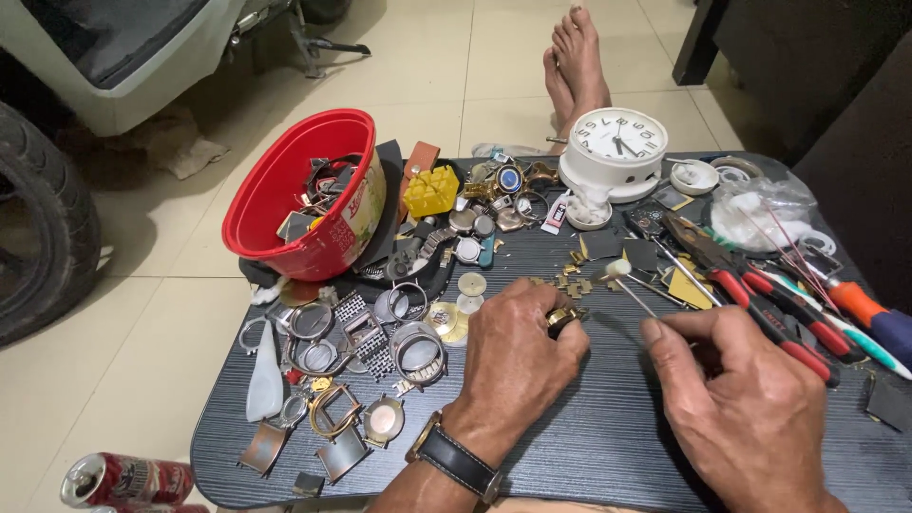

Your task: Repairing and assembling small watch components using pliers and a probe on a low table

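Note:
My left hand [518, 356], with a dark-strapped wristwatch [456, 459] on its wrist, is shut on a small gold-coloured watch part [563, 318] pinned against the dark tabletop [589, 437]. My right hand [746, 399] grips a thin metal tool with a small white head [619, 270], its tip pointing up and left, close to the gold part. Loose gold bracelet links [570, 282] lie just beyond my fingers.
A red tub [285, 204] of watch parts leans at the back left. Watch cases and bezels [380, 332] are strewn on the left. A white alarm clock [617, 142], red-handled pliers [760, 294], screwdrivers [869, 318] and a plastic bag [769, 204] crowd the back right. Bare feet [575, 66] rest on the floor.

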